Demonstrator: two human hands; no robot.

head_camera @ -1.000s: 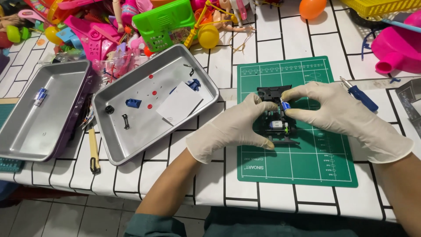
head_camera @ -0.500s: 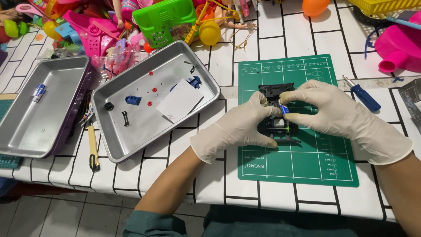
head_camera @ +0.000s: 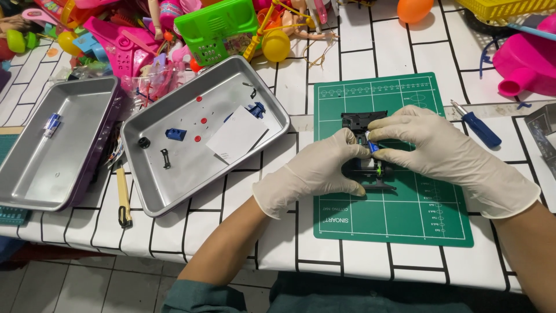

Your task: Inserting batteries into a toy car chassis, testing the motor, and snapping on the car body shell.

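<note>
left grip [head_camera: 315, 174]: cream latex glove | right grip [head_camera: 443, 153]: same | sleeves: dark teal, rolled up

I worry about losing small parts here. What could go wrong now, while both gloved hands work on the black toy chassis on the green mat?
The left hand and right hand pinch a small blue part over the black toy chassis; it may slip and roll off the green cutting mat. The gloves may dull the grip. The blue screwdriver lies loose beside the right wrist, and a sleeve could knock it.
</note>
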